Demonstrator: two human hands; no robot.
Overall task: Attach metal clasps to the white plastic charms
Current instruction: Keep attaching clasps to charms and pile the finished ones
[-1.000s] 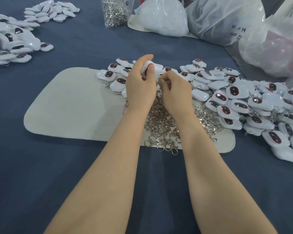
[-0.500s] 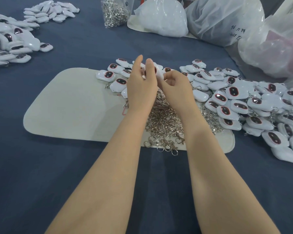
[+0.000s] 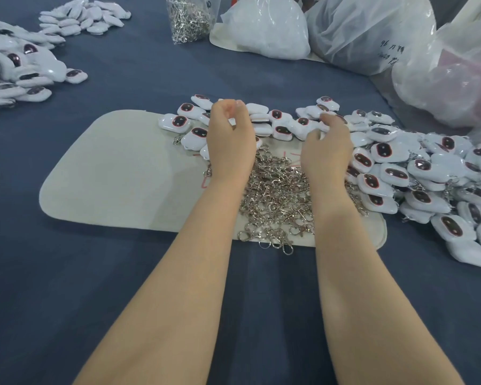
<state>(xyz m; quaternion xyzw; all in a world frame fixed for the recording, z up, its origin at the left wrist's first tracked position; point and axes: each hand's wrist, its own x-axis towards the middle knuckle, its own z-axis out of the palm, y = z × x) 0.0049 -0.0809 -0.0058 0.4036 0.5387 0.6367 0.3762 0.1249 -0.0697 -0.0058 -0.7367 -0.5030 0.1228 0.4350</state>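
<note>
Head view: the left hand (image 3: 231, 140) hovers with its fingers curled at the far edge of the heap of silver metal clasps (image 3: 278, 190); I cannot tell whether it holds anything. The right hand (image 3: 328, 154), blurred, spreads loose fingers over the white plastic charms with dark red oval faces (image 3: 383, 151) just beside that heap.

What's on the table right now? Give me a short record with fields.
surface: dark blue cloth table
mat: pale beige felt mat
clasps: loose pile of silver metal clasps on the mat, between the wrists
charms: white plastic charms with dark oval faces, heaped along the mat's far edge and to its right
left hand: fingers curled over the charms; any hold unclear
right hand: fingers relaxed, over the charms
far side: clear bag of clasps; white plastic bags
</note>
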